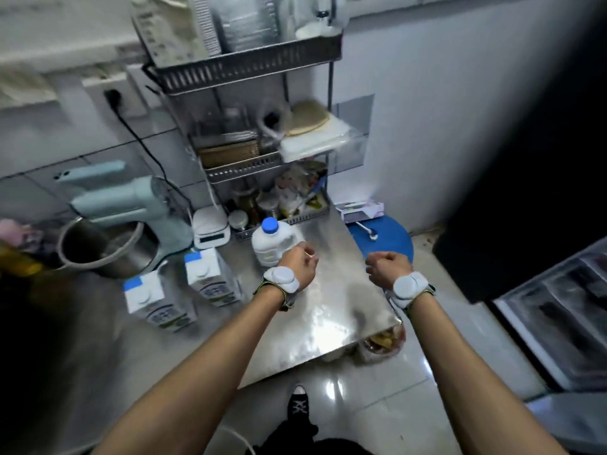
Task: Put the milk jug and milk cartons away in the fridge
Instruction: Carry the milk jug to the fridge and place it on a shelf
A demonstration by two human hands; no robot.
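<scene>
Over on the steel surface, the milk jug with the blue cap is standing upright toward the back, just in front of the bottom tier of a wire rack. Both cartons are sitting upright to its left: the far milk carton is near the jug, and the near milk carton is standing beside that one, closer to the person.

The person's left hand is hovering right next to the jug, covering its lower right corner from this angle, and it's hard to tell whether it's actually touching. Its grip is curled in, with nothing in it. The right hand is hanging over the right edge of the surface, well apart from the jug, and its grip is balled up the same way, holding nothing. Both wrists are wearing white round pucks on straps.

Off to the left, a pale blue stand mixer is leaning over its steel bowl, with a white kitchen scale sitting between the mixer and the jug. One black shoe is showing on the tiled floor below.
</scene>
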